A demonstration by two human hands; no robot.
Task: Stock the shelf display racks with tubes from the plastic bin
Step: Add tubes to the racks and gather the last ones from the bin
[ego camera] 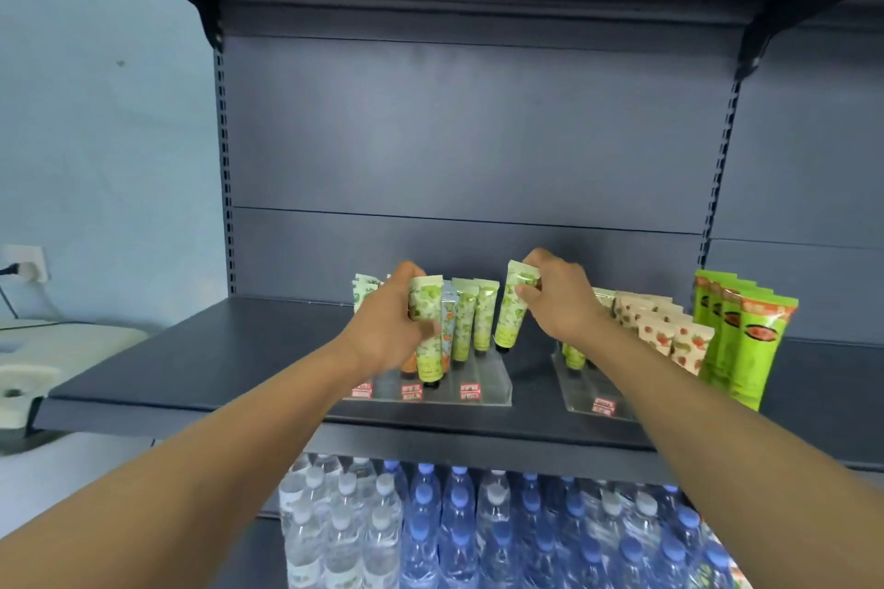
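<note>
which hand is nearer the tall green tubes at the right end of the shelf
Right. The right hand, pinching a green tube, is between the two racks, left of the tall green tubes. The left hand is farther left, gripping a tube over the left rack.

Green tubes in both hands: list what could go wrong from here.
1. The right hand pinches its green tube only near the top, tilted; it could slip or swing into the standing tubes.
2. The left hand holds its tube close against that row in the clear rack; a nudge might topple neighbours.
</note>
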